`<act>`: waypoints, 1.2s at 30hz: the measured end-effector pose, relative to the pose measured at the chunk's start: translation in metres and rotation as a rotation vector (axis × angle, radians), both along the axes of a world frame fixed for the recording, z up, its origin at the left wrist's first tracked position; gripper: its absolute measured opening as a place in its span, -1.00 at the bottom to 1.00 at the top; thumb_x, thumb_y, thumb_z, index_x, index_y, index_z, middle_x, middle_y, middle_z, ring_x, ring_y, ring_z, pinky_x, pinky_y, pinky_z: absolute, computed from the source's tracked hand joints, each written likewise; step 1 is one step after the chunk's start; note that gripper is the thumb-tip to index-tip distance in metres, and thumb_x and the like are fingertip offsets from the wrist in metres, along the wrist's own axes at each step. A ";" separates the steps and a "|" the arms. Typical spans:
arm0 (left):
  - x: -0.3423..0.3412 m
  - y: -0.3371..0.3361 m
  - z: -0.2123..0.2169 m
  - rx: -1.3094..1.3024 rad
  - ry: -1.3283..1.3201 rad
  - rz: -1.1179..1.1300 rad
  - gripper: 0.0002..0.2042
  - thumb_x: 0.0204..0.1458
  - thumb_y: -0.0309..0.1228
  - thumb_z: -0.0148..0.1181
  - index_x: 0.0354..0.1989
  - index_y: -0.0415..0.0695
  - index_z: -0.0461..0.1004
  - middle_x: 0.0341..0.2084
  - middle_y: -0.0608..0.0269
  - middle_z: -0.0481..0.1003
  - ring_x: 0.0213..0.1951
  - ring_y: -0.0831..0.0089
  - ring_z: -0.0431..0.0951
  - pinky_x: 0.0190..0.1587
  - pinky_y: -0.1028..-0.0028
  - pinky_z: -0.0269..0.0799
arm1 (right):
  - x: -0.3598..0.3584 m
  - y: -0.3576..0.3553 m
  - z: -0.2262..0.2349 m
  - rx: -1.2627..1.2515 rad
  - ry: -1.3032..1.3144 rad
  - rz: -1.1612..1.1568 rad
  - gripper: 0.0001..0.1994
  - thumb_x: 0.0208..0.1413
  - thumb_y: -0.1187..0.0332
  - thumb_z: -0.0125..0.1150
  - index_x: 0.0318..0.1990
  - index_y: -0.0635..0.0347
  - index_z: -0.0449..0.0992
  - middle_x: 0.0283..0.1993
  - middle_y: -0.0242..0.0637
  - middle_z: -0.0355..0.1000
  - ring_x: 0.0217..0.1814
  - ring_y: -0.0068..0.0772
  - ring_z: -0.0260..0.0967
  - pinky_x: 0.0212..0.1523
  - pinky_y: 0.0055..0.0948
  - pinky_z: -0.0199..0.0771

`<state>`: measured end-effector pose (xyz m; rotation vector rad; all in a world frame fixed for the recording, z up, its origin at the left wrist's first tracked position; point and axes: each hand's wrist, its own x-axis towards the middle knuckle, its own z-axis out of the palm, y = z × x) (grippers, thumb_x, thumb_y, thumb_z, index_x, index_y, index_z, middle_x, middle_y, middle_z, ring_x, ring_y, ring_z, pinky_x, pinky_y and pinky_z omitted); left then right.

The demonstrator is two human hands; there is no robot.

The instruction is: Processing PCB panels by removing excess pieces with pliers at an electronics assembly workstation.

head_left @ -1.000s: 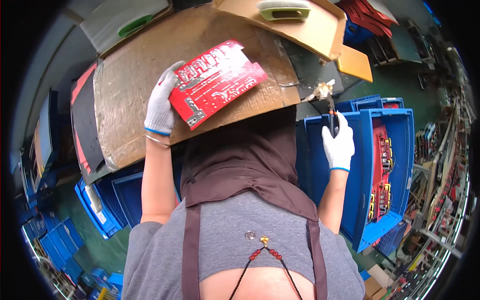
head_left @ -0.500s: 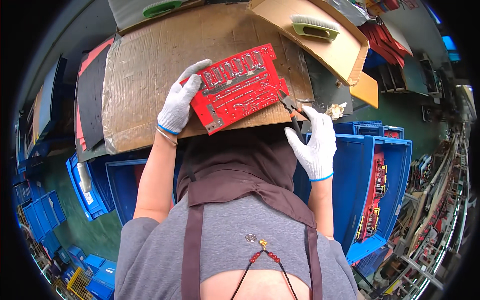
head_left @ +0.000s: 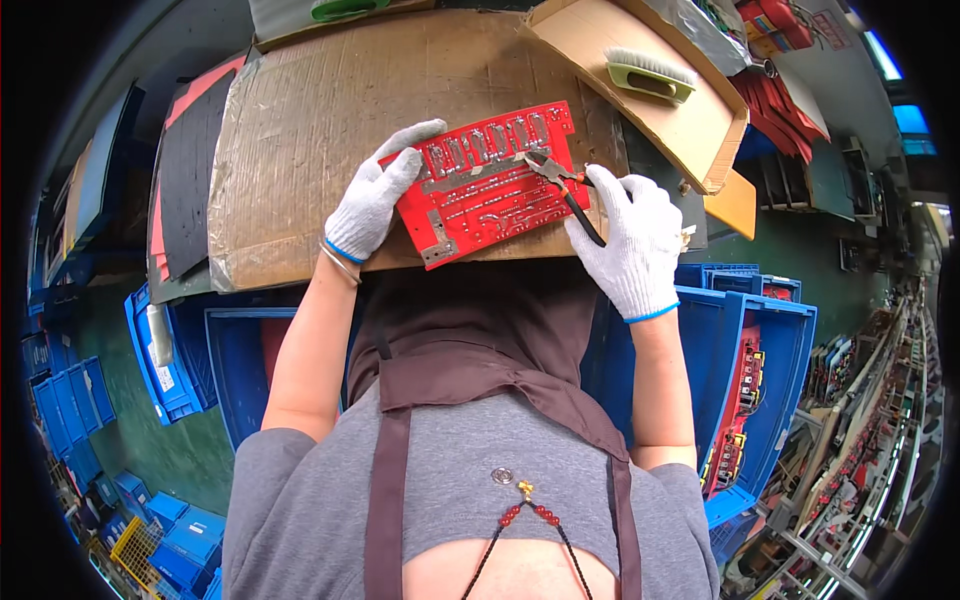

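My left hand [head_left: 372, 195], in a white knit glove with a blue cuff, grips a red circuit board [head_left: 470, 205] by its left edge. The board is tilted, with its soldered side up and silvery solder joints in rows across it. My gloved right hand [head_left: 635, 240] holds diagonal cutters [head_left: 572, 205] with black and orange handles. Their metal jaws lie over the upper right part of the board; whether they touch it I cannot tell. Below the board is a cardboard-covered worktop [head_left: 300, 150].
A shallow cardboard tray [head_left: 690, 140] with a green-handled brush [head_left: 650, 75] sits at the far right. To my right stands a blue crate [head_left: 680, 350] holding red boards [head_left: 738, 410]. Another blue crate [head_left: 235, 370] is at my left. Black and red sheets [head_left: 195, 180] lie on the left.
My right hand has moved the cutters from the board's right edge up and left over its face. The board has shifted slightly right.
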<state>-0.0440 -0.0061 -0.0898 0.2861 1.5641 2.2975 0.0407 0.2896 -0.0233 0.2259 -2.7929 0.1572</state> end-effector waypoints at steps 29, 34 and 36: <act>-0.001 -0.003 -0.001 0.012 -0.007 -0.035 -0.56 0.43 -0.27 0.06 0.38 -0.23 0.37 0.21 0.12 0.50 0.20 0.43 0.50 0.32 0.39 0.41 | -0.029 0.028 -0.009 0.083 -0.021 0.141 -0.41 -0.03 0.28 0.53 0.24 -0.17 0.55 0.00 -0.28 0.44 0.10 -0.15 0.39 0.07 -0.13 0.28; -0.002 -0.003 -0.001 -0.007 0.011 -0.022 -0.57 0.43 -0.28 0.07 0.36 -0.24 0.38 0.21 0.13 0.51 0.21 0.43 0.50 0.32 0.39 0.42 | -0.033 0.034 -0.019 0.068 0.025 0.167 -0.41 -0.07 0.30 0.54 0.21 -0.17 0.57 -0.01 -0.30 0.45 0.09 -0.16 0.40 0.09 -0.15 0.27; -0.003 -0.002 0.001 -0.012 0.015 -0.019 -0.57 0.42 -0.28 0.07 0.36 -0.24 0.39 0.22 0.14 0.50 0.21 0.43 0.51 0.32 0.39 0.42 | -0.033 0.037 -0.024 0.025 0.066 0.188 -0.39 -0.12 0.33 0.55 0.20 -0.15 0.58 -0.02 -0.30 0.46 0.08 -0.16 0.41 0.11 -0.16 0.28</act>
